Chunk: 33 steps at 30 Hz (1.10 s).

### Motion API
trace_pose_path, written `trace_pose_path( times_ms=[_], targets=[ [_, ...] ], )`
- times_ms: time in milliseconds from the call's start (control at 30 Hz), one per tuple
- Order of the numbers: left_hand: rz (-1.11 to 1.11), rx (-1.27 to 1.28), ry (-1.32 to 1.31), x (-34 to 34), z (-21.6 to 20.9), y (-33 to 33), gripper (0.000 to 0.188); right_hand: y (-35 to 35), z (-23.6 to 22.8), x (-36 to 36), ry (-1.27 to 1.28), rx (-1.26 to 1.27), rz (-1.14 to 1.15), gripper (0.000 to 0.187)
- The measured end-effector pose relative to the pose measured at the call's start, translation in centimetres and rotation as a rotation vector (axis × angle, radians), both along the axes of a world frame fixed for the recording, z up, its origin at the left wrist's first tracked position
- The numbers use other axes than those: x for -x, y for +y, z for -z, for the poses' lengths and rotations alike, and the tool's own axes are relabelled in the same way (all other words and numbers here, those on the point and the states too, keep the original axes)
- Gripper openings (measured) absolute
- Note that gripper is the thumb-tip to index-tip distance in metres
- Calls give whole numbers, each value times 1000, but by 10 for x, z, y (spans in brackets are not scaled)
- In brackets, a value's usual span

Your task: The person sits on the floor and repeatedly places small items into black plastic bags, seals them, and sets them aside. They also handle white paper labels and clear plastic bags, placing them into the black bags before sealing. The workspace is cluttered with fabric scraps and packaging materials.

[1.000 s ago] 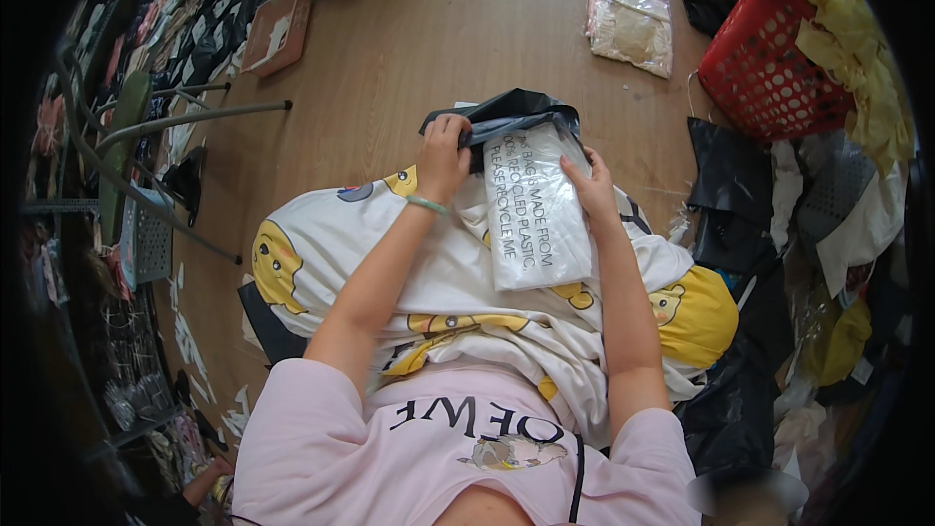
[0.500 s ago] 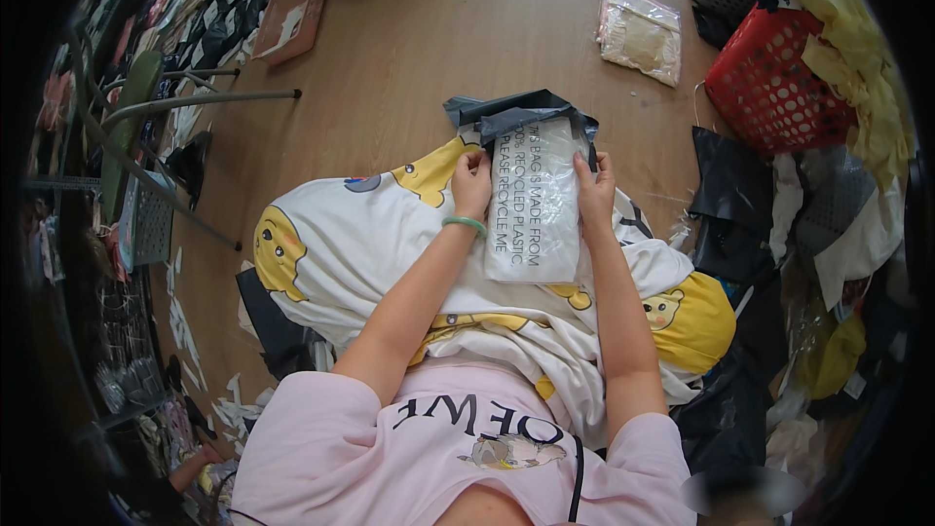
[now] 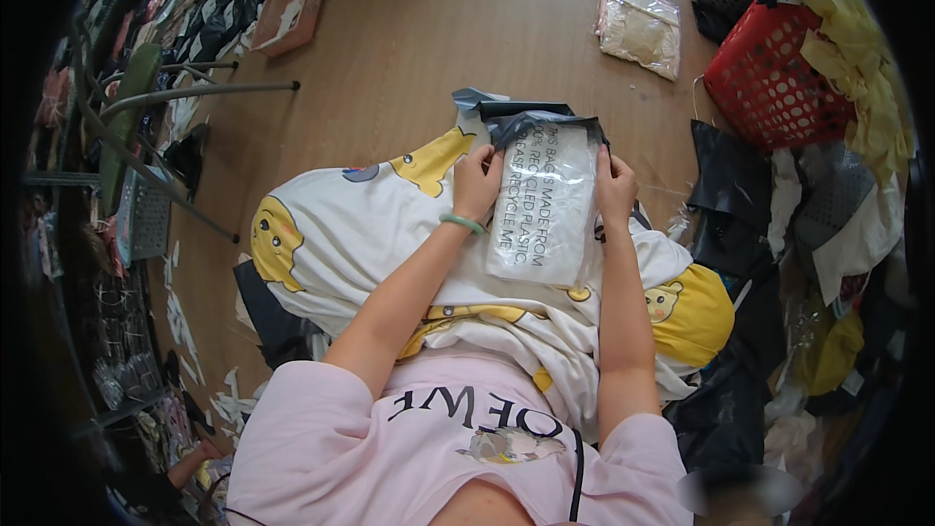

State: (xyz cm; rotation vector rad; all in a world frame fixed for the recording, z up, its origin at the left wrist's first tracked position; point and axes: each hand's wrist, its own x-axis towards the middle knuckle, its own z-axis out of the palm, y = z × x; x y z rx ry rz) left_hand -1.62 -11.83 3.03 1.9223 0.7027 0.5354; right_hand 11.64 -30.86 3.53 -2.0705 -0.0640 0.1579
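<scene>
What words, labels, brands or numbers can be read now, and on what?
I won't copy wording or brands.
White rectangular package in clear plastic: three lines of dark capitals, legible.
Pale pink fabric T-shirt: large dark capitals across the front, legible.
Flat clear plastic bag with cream contents, on the floor: no print readable.

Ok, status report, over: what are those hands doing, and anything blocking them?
Left hand, right hand: pinching opposite sides of dark grey plastic bag. Printed clear plastic packet: far end against bag. Nothing visibly blocking hands.
</scene>
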Motion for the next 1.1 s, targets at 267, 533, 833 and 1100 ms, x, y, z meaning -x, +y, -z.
trace_pose_path(
  times_ms=[267,533,833,1100],
  targets=[
    [305,-426,169,51,-41,-19,13,-48,-14,9,-321,250,-150,26],
    [189,-174,263,40,-36,-12,15,-33,-39,34,-306,450,-107,29],
    [192,-162,182,46,-21,-20,15,-59,-46,80,-611,239,-169,27],
    [228,-90,167,55,-15,-16,13,-91,-60,127,-329,394,-383,19]
  ],
)
